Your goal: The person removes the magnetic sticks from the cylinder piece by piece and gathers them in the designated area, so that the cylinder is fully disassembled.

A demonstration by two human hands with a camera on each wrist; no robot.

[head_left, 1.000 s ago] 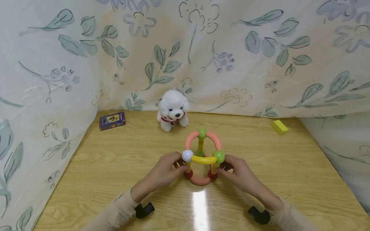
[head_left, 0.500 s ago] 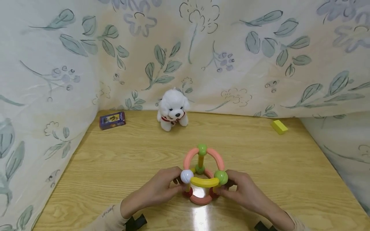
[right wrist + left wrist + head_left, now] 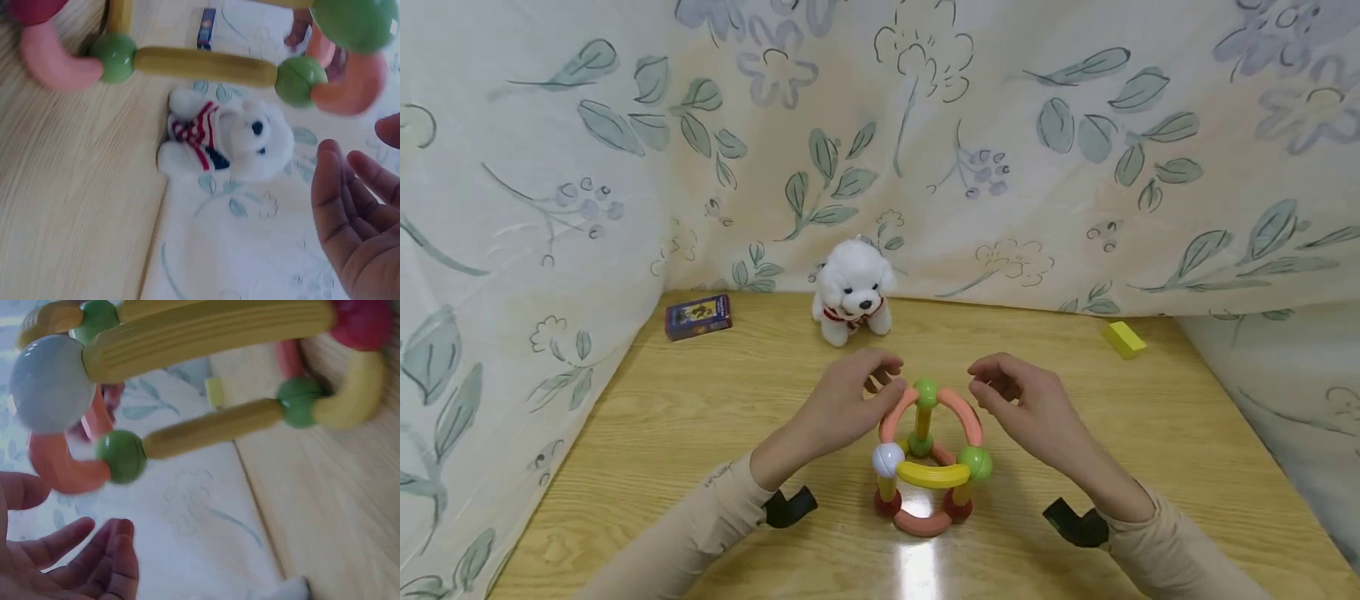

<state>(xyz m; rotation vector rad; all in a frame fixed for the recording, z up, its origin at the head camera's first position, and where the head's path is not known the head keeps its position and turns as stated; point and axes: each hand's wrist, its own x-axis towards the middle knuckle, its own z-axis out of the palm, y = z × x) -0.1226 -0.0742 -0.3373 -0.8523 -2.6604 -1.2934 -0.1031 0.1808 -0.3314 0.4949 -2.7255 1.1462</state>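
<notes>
A triangular toy frame of magnetic rods and balls [image 3: 934,476] stands upright on the table. Its curved pink and yellow rods join green, white and red balls, with straight yellow rods as posts. My left hand [image 3: 846,404] hovers beside the upper left pink rod, fingers loosely bent and nothing in them. In the left wrist view its thumb [image 3: 26,490] is near that pink rod [image 3: 65,469]; whether they touch I cannot tell. On the other side, my right hand [image 3: 1033,408] is held in the air right of the top green ball [image 3: 927,392], also holding nothing and apart from the frame.
Behind the frame sits a white plush dog [image 3: 853,287] with a red collar. A small purple box [image 3: 698,317] lies at the back left, and a yellow block [image 3: 1124,340] at the back right. Floral cloth [image 3: 1000,208] hangs along the back and sides of the table.
The toy frame came toward me across the table between the earlier frames. Since then both hands have let go of its lower sides and risen beside its top. The frame now stays put.
</notes>
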